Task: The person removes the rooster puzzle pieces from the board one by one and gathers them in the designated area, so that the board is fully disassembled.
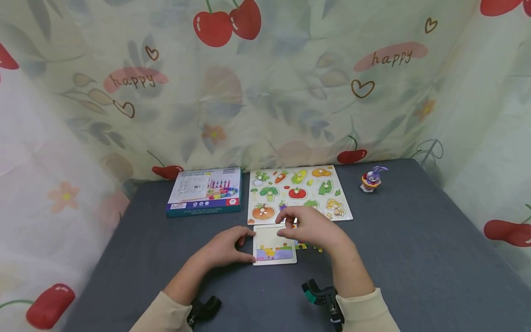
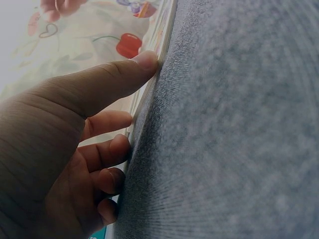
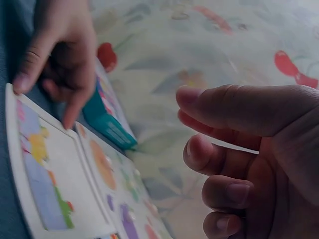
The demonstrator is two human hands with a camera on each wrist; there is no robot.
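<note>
While head view has the left hand (image 1: 226,246) bracing the puzzle tray (image 1: 267,236) on the bench (image 1: 124,281), assembly seems midway (bottom pieces (image 1: 279,254) seated). Left wrist: thumb (image 2: 114,78) at tray edge, fingers (image 2: 105,152) relaxed. Right wrist: right hand (image 3: 279,149) loosely curled, seemingly unladen; next likely needs a loose piece (image 1: 301,246).

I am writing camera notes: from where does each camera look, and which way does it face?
Head: on the head, facing forward and down at the puzzle frame; left hand, right hand and sleeves show.
Left wrist: on that wrist, facing along the left hand to the puzzle frame's edge and grey tabletop; part of the right hand shows.
Right wrist: on that wrist, facing past the right hand to the puzzle frame and backdrop; left hand shows.
Head and right wrist share the left hand and puzzle frame.
</note>
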